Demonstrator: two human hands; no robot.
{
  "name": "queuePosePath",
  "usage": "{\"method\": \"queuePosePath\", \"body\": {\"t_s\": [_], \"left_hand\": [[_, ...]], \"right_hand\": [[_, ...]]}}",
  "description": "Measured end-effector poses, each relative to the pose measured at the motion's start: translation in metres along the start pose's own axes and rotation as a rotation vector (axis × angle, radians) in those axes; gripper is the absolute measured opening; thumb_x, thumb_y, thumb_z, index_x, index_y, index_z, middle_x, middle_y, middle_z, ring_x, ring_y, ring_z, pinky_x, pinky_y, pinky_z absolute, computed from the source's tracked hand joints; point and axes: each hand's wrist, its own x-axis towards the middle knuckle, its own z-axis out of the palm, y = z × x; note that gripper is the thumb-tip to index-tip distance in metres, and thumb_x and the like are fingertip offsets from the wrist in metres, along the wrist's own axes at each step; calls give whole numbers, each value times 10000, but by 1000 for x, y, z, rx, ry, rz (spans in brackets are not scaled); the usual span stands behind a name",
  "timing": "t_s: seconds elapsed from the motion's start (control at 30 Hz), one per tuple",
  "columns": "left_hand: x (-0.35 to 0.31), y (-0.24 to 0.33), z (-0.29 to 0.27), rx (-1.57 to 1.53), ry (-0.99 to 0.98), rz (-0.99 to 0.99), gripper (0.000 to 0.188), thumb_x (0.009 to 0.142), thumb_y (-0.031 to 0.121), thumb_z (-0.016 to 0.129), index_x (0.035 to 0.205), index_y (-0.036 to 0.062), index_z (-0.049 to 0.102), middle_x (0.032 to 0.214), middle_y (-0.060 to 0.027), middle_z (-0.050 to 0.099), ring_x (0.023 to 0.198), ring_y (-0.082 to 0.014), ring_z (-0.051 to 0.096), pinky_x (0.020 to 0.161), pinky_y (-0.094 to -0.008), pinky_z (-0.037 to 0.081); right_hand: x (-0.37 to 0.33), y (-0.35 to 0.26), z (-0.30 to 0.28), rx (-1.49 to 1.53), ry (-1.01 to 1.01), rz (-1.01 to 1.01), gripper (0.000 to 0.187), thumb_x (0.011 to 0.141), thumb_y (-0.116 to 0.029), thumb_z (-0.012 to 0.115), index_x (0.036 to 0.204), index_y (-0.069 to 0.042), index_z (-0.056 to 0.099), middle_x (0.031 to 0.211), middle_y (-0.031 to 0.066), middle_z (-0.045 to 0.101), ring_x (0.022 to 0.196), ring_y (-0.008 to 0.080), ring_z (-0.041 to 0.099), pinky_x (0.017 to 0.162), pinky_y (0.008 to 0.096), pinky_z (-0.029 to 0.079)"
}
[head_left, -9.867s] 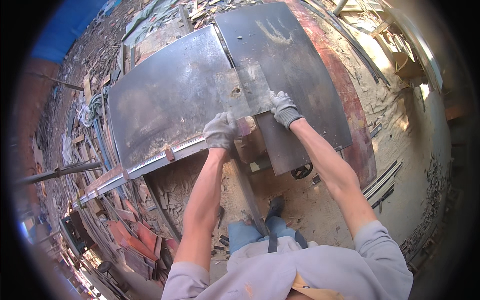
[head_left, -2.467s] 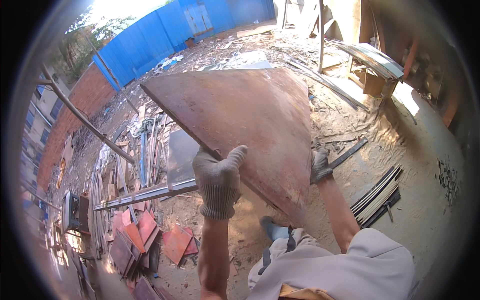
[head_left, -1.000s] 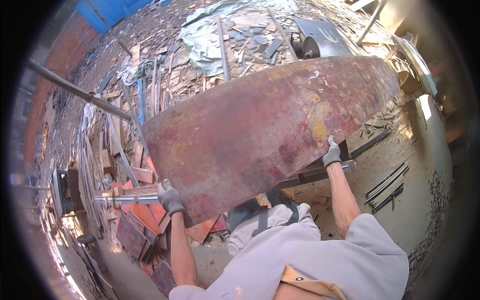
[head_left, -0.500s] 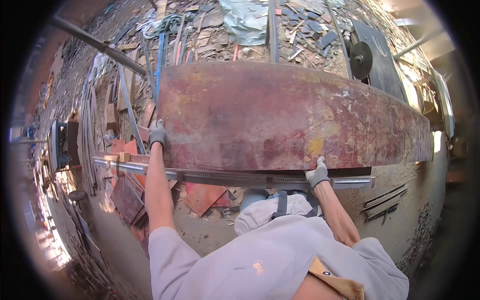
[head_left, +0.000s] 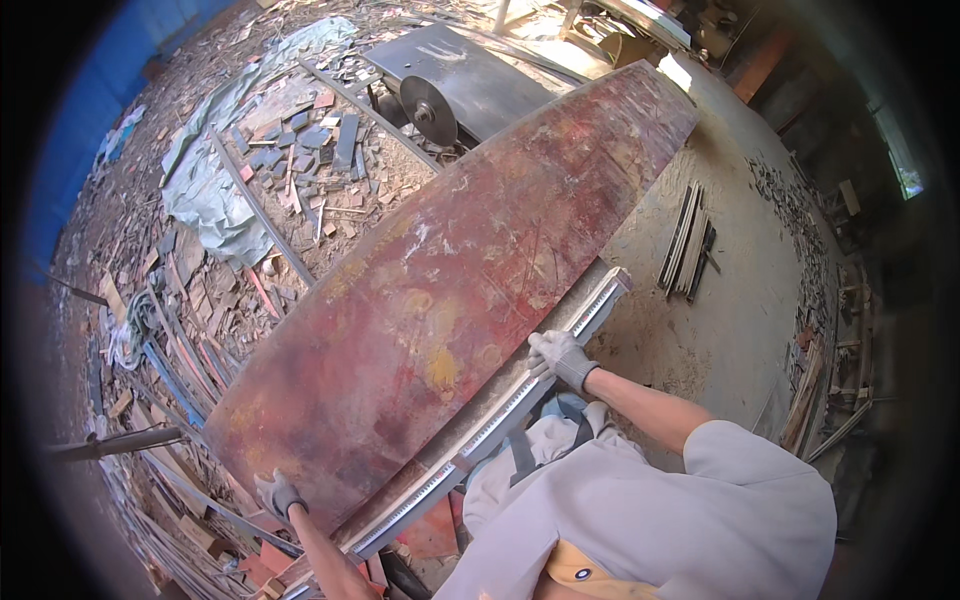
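Note:
A large wooden panel (head_left: 410, 310), worn dark red with yellow patches, lies slanted from lower left to upper right in front of me. My gloved left hand (head_left: 282, 494) grips its left end near the close corner. At the long near edge is my gloved right hand (head_left: 562, 360), its fingers curled against the panel; their tips are partly hidden. Along that edge runs a metal rail with a measuring scale (head_left: 500, 421), between the panel and my body. A gap separates rail and panel.
A circular saw blade (head_left: 430, 110) stands upright beside a dark metal table (head_left: 465, 75), close to the panel's far edge. Offcuts (head_left: 300, 150) and a pale sheet (head_left: 215, 205) litter the ground beyond. Stacked strips (head_left: 688, 242) lie on the right floor.
My view has turned right, so the panel now appears slanted. My right hand has changed from its thumb-up hold to curled fingers at the near edge; my left hand stays at the left end.

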Motion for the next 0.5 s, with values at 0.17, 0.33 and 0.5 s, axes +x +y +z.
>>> {"method": "queuePosePath", "body": {"t_s": [0.17,0.33,0.5], "left_hand": [[-111,300,38,-95,-2,699,818,901,432,743,1544,40,426,1575,-202,460,1464,-363,419,1210,-454,334],[-237,564,102,11,-136,901,938,870,606,714,1587,104,378,1651,-180,354,1543,-365,289,1265,-488,208],[-304,750,149,114,-274,896,1066,876,701,630,1626,37,268,1705,-205,217,1588,-377,173,1287,-520,100]], "right_hand": [[121,-60,-301,215,410,-183,331,1053,-383,588,868,-128,485,646,-23,502,463,95,462,391,295,341],[252,-82,-542,198,764,252,710,939,-696,618,1228,-48,570,869,111,644,621,270,622,575,454,562],[368,-132,-641,369,536,205,1288,807,-849,623,1655,-46,79,1675,225,243,1458,430,411,1139,576,424]]}}
